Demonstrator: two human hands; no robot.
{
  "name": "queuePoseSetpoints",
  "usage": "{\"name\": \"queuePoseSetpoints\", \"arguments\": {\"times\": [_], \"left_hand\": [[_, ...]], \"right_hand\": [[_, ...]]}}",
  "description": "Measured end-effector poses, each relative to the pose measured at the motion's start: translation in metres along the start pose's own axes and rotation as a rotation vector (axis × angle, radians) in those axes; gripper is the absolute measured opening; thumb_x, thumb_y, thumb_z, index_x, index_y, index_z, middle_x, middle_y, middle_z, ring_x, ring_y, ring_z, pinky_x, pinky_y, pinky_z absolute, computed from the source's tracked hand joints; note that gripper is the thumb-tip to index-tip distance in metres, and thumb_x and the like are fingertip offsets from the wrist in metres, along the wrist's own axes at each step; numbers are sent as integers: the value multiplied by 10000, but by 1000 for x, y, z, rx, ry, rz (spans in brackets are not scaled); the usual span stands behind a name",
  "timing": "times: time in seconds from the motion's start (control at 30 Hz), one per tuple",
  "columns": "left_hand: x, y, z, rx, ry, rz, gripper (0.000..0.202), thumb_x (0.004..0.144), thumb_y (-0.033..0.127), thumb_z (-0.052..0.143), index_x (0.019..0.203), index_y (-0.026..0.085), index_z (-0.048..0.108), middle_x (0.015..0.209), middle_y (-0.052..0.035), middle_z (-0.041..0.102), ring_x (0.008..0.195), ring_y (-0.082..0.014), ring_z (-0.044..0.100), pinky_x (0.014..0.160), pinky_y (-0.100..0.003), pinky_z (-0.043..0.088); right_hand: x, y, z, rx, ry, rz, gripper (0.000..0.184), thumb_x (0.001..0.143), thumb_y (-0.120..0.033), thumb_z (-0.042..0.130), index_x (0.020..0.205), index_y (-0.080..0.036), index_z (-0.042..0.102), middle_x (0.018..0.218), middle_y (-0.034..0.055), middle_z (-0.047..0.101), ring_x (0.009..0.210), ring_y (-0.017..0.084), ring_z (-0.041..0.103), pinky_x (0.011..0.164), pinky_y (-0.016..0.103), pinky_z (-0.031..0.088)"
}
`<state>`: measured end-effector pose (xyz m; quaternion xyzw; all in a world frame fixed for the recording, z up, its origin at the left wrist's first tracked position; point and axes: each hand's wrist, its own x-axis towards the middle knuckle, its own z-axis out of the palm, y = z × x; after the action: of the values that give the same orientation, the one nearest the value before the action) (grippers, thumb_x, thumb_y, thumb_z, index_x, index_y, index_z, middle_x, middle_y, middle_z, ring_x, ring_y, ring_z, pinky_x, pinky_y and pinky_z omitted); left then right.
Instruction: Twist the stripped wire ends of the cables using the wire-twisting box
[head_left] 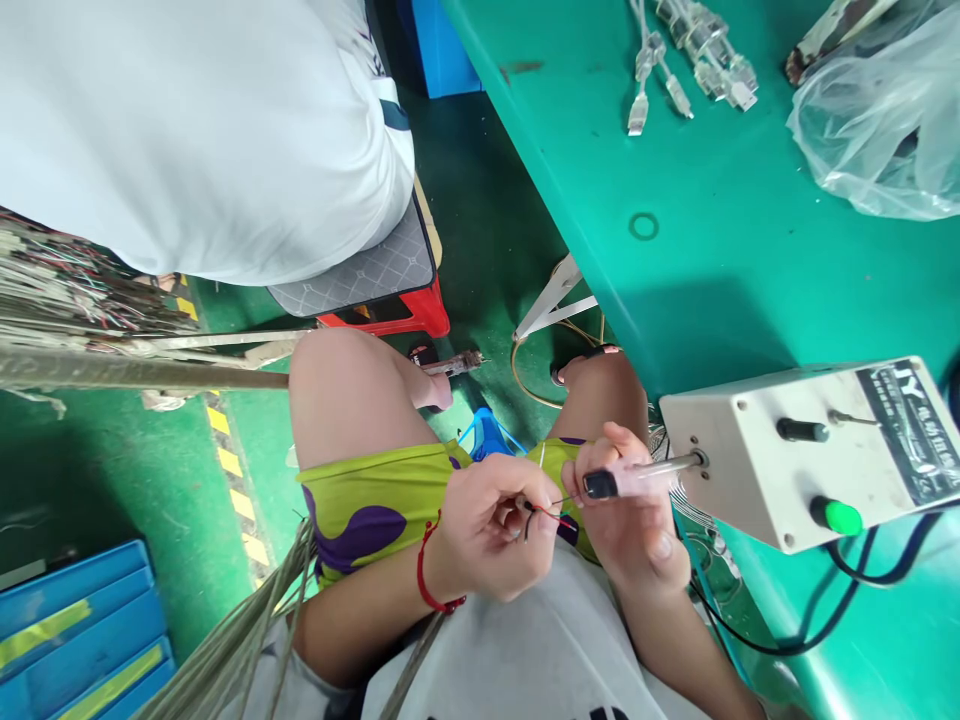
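Note:
My left hand is closed in a pinch on the end of a thin cable, whose red and black wire tips stick out to the right. My right hand grips a clear-handled tool with a black end. Its metal shaft runs right into a hole in the white machine box at the green table's edge. The wire tips meet the tool's black end. Both hands hover over my lap.
The box has a green button, a black knob and a dark cord. USB cables and a plastic bag lie on the green table. Another person in white sits on a red stool. Cable bundles hang left; blue crates stand below.

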<state>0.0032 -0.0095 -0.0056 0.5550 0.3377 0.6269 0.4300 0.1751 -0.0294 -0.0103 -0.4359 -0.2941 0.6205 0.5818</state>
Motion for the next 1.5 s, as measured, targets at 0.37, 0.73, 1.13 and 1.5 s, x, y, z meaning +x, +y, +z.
{"name": "queuePoseSetpoints", "arguments": {"times": [0.37,0.73,1.13,1.5], "left_hand": [[5,0,5,11,-11,3,80,1127,243,679,1067,230,629,725,23,673,468,-77,507,440,-191,375],[6,-4,3,-38,-37,-29,106,1072,154,709,1106,226,640,779,35,645,493,-70,499,456,-178,377],[4,-7,5,-19,-58,-60,179,1011,98,712,1093,236,633,758,60,563,465,-47,353,423,-187,276],[8,-7,3,-37,-78,-30,142,1022,117,715,1057,227,634,766,35,648,481,-58,424,456,-189,351]], "right_hand": [[7,-14,14,18,-31,7,367,919,-639,959,1154,-360,920,659,-25,469,615,212,416,614,374,405],[15,-13,26,201,-101,11,463,982,-743,884,1210,-344,939,432,-119,305,401,133,196,380,278,264],[17,-2,27,162,21,-90,378,987,-734,885,1071,-372,954,462,-105,229,487,159,290,493,253,414],[1,12,-5,100,-120,120,920,720,-778,1061,1484,-322,830,568,-90,411,564,176,299,557,316,373]]}}
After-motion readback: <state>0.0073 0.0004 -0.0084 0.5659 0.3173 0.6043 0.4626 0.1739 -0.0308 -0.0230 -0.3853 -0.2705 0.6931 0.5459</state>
